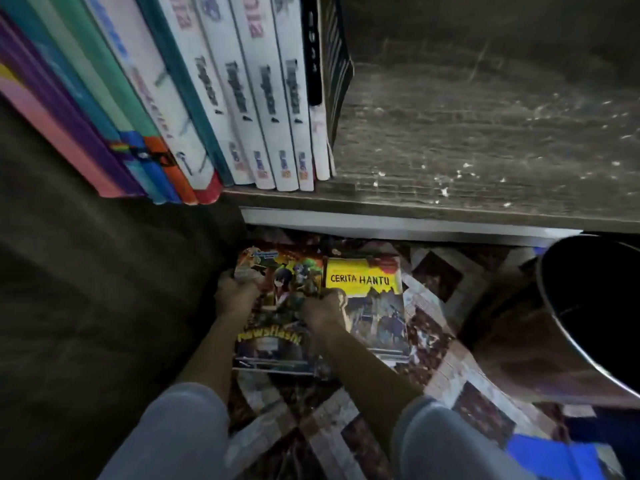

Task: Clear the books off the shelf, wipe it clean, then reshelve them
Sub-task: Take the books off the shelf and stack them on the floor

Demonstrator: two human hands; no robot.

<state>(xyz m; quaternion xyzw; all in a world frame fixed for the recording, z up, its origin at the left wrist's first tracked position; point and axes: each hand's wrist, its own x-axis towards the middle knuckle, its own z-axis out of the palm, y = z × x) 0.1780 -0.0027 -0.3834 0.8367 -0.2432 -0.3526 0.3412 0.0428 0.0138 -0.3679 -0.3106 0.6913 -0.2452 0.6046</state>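
A dusty grey-brown shelf board [467, 140] fills the upper right, bare and speckled with white crumbs. Several books [214, 109] stand upright on its left half, white spines beside teal, purple and pink ones. Below on the patterned floor lies a stack of comic books [277, 337] with a colourful cover on top. My left hand [235, 294] grips its left edge and my right hand [323, 308] grips its right edge. Beside the stack lies a yellow book [372, 303] titled Cerita Hantu.
A dark round bin [595, 306] lies tilted at the right on the floor. A dark brown surface [97, 306] fills the left side. The floor [460, 368] has a brown and white tile pattern. Something blue [554, 455] sits at the bottom right.
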